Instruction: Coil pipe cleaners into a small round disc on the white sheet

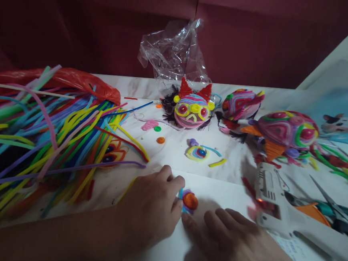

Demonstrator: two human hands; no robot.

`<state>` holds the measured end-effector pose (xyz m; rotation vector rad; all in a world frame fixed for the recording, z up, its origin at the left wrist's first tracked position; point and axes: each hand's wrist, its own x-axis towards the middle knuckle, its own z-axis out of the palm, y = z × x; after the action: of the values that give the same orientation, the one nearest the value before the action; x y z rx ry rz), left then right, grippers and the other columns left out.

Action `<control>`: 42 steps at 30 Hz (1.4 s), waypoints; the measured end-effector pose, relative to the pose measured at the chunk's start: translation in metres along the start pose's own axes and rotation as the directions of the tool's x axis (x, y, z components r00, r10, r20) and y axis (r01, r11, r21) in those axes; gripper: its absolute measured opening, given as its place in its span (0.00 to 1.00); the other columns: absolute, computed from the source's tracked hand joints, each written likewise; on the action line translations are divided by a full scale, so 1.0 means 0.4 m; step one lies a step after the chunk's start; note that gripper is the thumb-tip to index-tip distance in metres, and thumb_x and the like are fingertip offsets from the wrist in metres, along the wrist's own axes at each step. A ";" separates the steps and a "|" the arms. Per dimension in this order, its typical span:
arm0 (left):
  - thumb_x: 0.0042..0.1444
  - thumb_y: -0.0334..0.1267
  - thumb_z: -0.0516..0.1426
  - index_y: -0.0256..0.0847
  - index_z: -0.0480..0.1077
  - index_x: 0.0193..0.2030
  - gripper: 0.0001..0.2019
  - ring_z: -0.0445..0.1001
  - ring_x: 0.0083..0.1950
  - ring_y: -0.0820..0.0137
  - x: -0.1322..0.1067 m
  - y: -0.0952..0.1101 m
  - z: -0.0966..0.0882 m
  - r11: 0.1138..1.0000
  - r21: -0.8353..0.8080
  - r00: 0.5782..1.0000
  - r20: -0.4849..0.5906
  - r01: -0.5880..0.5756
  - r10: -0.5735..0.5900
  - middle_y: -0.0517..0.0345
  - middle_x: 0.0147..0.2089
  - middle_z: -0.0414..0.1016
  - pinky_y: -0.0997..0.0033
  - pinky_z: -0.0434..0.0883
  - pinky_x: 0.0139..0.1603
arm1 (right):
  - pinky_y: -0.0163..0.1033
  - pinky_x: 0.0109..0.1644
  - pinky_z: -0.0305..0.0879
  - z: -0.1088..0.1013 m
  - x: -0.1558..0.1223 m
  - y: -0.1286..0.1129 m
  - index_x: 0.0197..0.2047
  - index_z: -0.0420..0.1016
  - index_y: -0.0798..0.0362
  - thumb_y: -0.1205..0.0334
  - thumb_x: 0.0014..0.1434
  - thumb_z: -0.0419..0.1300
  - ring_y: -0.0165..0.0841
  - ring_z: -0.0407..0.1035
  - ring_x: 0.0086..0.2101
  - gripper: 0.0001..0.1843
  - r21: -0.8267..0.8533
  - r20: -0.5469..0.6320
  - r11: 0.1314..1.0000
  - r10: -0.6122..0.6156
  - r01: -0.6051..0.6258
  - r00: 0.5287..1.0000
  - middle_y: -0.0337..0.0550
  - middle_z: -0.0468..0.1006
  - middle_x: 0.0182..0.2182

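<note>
A small coil of pipe cleaner, with an orange centre and a purple and blue edge, lies on a white sheet of paper. My left hand comes in from the left and pinches a light blue pipe cleaner at the coil's left edge. My right hand rests on the paper, its index fingertip stretched to the coil's lower left side. The other right fingers lie extended and it grips nothing. Behind the paper sits a yellow, white and blue coiled piece beside short blue and yellow strips.
Many coloured pipe cleaners spill from a red bag on the left. At the right lie a white glue gun with a lit red light and scissors. Decorated figures stand behind, near a clear plastic bag.
</note>
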<state>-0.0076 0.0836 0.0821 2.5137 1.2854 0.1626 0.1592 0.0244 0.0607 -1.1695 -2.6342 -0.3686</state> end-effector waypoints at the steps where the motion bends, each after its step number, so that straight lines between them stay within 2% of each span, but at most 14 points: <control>1: 0.51 0.34 0.49 0.44 0.66 0.40 0.10 0.69 0.38 0.65 0.001 -0.001 0.004 1.000 0.005 1.000 -0.019 -0.005 0.005 0.57 0.39 0.66 0.64 0.67 0.36 | 0.32 0.22 0.56 -0.001 -0.002 0.001 0.36 0.61 0.54 0.68 0.46 0.44 0.32 0.64 0.26 0.12 -0.004 -0.012 1.000 0.002 -0.002 1.000 0.40 0.66 0.26; 4: 0.50 0.33 0.49 0.45 0.66 0.40 0.11 0.69 0.38 0.66 0.002 -0.004 0.008 1.000 0.009 0.999 -0.041 -0.017 0.017 0.58 0.38 0.66 0.65 0.67 0.36 | 0.32 0.22 0.56 -0.005 -0.005 0.003 0.36 0.61 0.53 0.68 0.46 0.44 0.33 0.64 0.26 0.12 0.003 -0.015 1.000 0.010 -0.010 1.000 0.41 0.66 0.26; 9: 0.53 0.33 0.48 0.44 0.67 0.41 0.11 0.70 0.38 0.66 -0.001 -0.001 -0.005 1.000 0.000 1.000 0.026 0.000 0.000 0.56 0.39 0.66 0.65 0.67 0.38 | 0.33 0.24 0.59 -0.008 0.001 0.004 0.37 0.62 0.54 0.68 0.47 0.46 0.33 0.65 0.27 0.12 0.010 -0.007 1.000 0.005 -0.005 1.000 0.42 0.68 0.28; 17: 0.51 0.39 0.51 0.44 0.68 0.40 0.10 0.69 0.37 0.66 -0.005 0.006 -0.003 1.000 -0.001 1.000 0.026 0.009 -0.009 0.55 0.39 0.65 0.65 0.68 0.38 | 0.34 0.25 0.61 0.005 -0.005 0.005 0.38 0.63 0.52 0.64 0.45 0.55 0.34 0.64 0.28 0.13 0.057 0.038 0.998 0.021 -0.023 0.999 0.39 0.67 0.27; 20: 0.50 0.41 0.52 0.44 0.68 0.41 0.12 0.69 0.37 0.66 -0.006 0.004 -0.001 1.000 0.009 1.000 0.021 0.006 -0.006 0.55 0.40 0.66 0.66 0.68 0.38 | 0.35 0.25 0.61 0.010 -0.007 0.008 0.38 0.63 0.52 0.61 0.48 0.58 0.34 0.64 0.27 0.12 0.056 0.037 0.998 0.021 -0.023 0.999 0.39 0.68 0.28; 22: 0.50 0.39 0.52 0.44 0.68 0.42 0.12 0.69 0.38 0.67 -0.007 0.003 -0.003 1.000 0.021 1.000 0.021 -0.009 0.008 0.56 0.40 0.66 0.67 0.68 0.38 | 0.36 0.25 0.60 0.006 -0.008 0.009 0.38 0.64 0.52 0.58 0.57 0.52 0.33 0.64 0.27 0.08 0.028 0.001 1.000 0.007 -0.007 1.000 0.40 0.68 0.28; 25: 0.50 0.38 0.52 0.45 0.68 0.42 0.12 0.69 0.38 0.66 -0.009 0.003 -0.005 0.999 0.043 0.999 0.034 -0.027 0.025 0.56 0.40 0.66 0.67 0.68 0.38 | 0.38 0.27 0.59 -0.005 -0.007 0.011 0.39 0.66 0.52 0.57 0.66 0.31 0.32 0.64 0.26 0.24 -0.021 -0.052 1.000 -0.007 0.006 0.999 0.41 0.68 0.28; 27: 0.50 0.37 0.52 0.45 0.68 0.42 0.12 0.69 0.38 0.66 -0.010 0.003 -0.005 0.998 0.049 0.999 0.034 -0.028 0.027 0.56 0.39 0.66 0.67 0.68 0.37 | 0.38 0.28 0.59 -0.009 -0.005 0.012 0.39 0.67 0.52 0.57 0.66 0.26 0.31 0.65 0.27 0.29 -0.036 -0.053 0.999 0.007 -0.009 0.999 0.41 0.69 0.29; 30: 0.50 0.39 0.52 0.44 0.68 0.41 0.11 0.69 0.37 0.66 -0.009 0.003 -0.003 0.999 0.046 0.999 0.024 -0.029 0.028 0.56 0.39 0.66 0.67 0.68 0.36 | 0.38 0.27 0.57 -0.006 -0.003 0.016 0.35 0.67 0.52 0.57 0.67 0.27 0.31 0.63 0.25 0.29 -0.044 -0.083 0.999 0.004 -0.008 0.997 0.40 0.68 0.27; 38: 0.52 0.40 0.52 0.44 0.69 0.40 0.10 0.69 0.36 0.66 -0.005 0.003 0.004 0.998 0.052 1.000 0.001 -0.019 0.019 0.57 0.38 0.66 0.66 0.68 0.35 | 0.39 0.29 0.57 -0.007 -0.002 0.016 0.33 0.69 0.52 0.59 0.66 0.30 0.32 0.62 0.25 0.28 -0.102 -0.068 0.995 -0.013 0.006 0.998 0.41 0.67 0.26; 42: 0.52 0.39 0.52 0.45 0.69 0.41 0.10 0.70 0.37 0.66 -0.005 0.005 0.003 0.998 0.063 1.000 0.003 -0.013 0.013 0.57 0.39 0.67 0.68 0.68 0.35 | 0.39 0.29 0.58 -0.022 0.002 0.023 0.35 0.70 0.52 0.58 0.66 0.33 0.33 0.63 0.27 0.26 -0.038 -0.043 0.999 -0.009 0.007 0.999 0.42 0.68 0.29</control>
<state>-0.0071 0.0807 0.0818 2.5751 1.2926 0.1231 0.1667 0.0281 0.0705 -1.1499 -2.6067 -0.4418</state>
